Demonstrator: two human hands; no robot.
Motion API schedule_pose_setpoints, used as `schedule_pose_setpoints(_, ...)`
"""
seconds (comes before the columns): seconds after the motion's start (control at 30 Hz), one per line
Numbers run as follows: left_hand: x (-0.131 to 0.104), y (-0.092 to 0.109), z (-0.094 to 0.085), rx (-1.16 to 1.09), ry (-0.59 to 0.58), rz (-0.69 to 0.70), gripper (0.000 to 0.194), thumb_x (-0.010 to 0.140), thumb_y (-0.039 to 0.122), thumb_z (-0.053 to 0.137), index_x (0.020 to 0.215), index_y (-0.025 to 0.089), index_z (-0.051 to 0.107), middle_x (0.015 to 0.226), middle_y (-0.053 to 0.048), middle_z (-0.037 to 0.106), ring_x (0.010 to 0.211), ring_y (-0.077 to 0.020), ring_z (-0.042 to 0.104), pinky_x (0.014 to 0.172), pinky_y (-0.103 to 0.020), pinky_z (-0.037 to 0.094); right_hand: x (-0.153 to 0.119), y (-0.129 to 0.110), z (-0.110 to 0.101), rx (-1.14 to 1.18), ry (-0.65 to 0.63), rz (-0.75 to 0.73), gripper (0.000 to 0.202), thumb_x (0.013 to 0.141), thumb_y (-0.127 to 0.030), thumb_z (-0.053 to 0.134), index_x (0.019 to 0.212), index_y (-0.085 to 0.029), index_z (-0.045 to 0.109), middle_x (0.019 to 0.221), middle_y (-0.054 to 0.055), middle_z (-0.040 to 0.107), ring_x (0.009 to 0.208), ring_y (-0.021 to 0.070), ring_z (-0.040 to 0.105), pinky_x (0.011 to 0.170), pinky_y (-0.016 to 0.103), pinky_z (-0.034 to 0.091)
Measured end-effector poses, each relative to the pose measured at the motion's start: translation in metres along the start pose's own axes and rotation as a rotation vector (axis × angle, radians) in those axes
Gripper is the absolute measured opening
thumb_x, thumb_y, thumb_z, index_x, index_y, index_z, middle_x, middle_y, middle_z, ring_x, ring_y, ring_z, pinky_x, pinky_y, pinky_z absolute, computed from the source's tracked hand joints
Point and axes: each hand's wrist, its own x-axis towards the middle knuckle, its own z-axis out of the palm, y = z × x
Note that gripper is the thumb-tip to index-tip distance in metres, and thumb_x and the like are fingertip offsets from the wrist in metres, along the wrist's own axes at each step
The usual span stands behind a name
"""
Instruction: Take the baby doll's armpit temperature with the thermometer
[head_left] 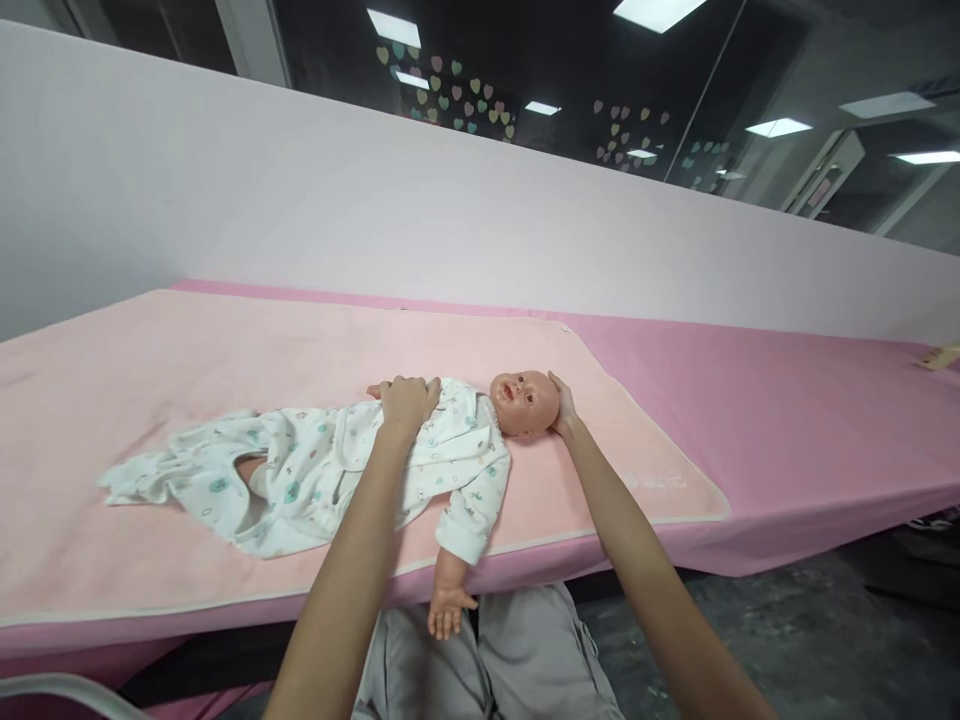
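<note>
A baby doll [525, 403] lies on its back, its head to the right. It wears white printed baby clothes [330, 455]; the lower part spreads flat to the left, with a bit of leg showing through an opening. Across the doll's far side and chest, my left hand [409, 400] rests with bent fingers over the clothing; its fingertips are partly hidden. My right hand [564, 405] cups the crown of the doll's head from the right. The doll's near arm [450, 595] hangs over the table edge, palm showing.
Beneath the doll is a peach mat [247, 350] with a pale border, laid over a pink table cover [787, 430]. A white wall [450, 220] runs behind, with dark windows above. A white curved bar [67, 685] is at lower left. My legs are under the near edge.
</note>
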Motion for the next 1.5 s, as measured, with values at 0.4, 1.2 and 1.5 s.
schedule_pose_setpoints(0.4,-0.001,0.001,-0.003,0.030,-0.039,0.001,0.048,0.087,0.036,0.027,0.092,0.012,0.069,0.094,-0.018,0.068,0.099,-0.0328,0.055,0.087,-0.049,0.030,0.010,0.003,-0.009,0.040,0.105,-0.079,0.053,0.077,-0.056,0.050,0.115,-0.019,0.054,0.105,0.011,0.067,0.094,0.0303,0.065,0.089,0.053,0.046)
schedule_pose_setpoints(1.2,-0.013,-0.007,-0.007,-0.366,0.012,-0.129,0.052,0.079,0.050,0.047,0.116,0.016,0.059,0.118,-0.016,0.060,0.111,-0.0307,0.053,0.096,-0.045,0.032,-0.009,-0.007,0.006,-0.053,-0.139,0.093,0.054,0.080,-0.056,0.039,0.106,-0.014,0.061,0.106,0.013,0.067,0.098,0.0295,0.063,0.087,0.047,0.048)
schedule_pose_setpoints(1.5,-0.052,-0.002,-0.020,-0.927,-0.172,0.353,0.035,0.063,0.038,0.072,0.092,0.021,0.071,0.105,-0.006,0.068,0.104,-0.0235,0.057,0.094,-0.032,0.040,-0.011,-0.019,0.025,-0.832,0.314,-0.693,0.029,0.079,-0.039,0.039,0.079,-0.022,0.063,0.073,0.005,0.066,0.084,0.0220,0.059,0.079,0.037,0.045)
